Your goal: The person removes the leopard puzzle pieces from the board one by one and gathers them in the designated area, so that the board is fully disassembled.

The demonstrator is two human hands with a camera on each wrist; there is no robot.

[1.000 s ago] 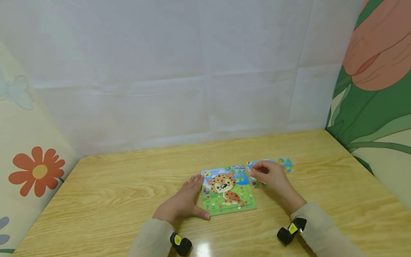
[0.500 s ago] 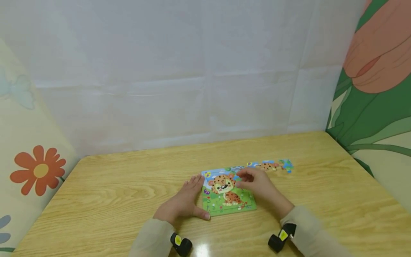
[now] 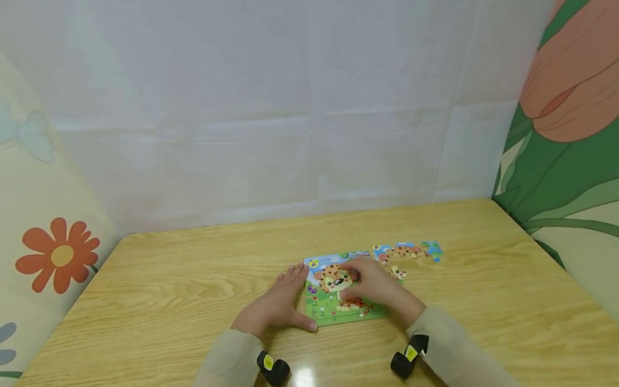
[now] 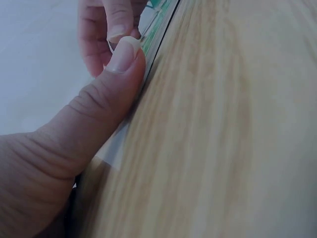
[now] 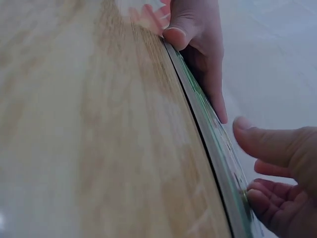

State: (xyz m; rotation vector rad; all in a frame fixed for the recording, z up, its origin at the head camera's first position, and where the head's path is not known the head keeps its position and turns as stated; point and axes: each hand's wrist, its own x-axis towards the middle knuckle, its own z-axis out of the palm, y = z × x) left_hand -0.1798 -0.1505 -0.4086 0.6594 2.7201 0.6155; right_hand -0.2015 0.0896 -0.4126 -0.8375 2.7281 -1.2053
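Note:
A square puzzle board (image 3: 324,317) printed with a spotted leopard cub lies flat on the table. My left hand (image 3: 273,301) rests along its left side, fingers extended, the thumb at the near-left corner. Over the board's right part is my right hand (image 3: 377,282), hiding some of the picture. The right wrist view shows its fingers (image 5: 267,201) bent, their tips at the board's surface, and the thumb apart from them. I see no piece between them. Just right of the board lie flat puzzle pieces (image 3: 398,252) with leopard and sky print, and another piece (image 3: 398,273) below them.
A wooden table (image 3: 193,279) carries everything. Behind it hangs a white cloth (image 3: 242,134). Painted panels stand at both sides, with a red flower (image 3: 60,256) on the left and a large pink flower (image 3: 561,91) on the right.
My right hand has moved left from the loose pieces onto the board, and the pieces it covered now show. My left hand has stayed in place at the board's side.

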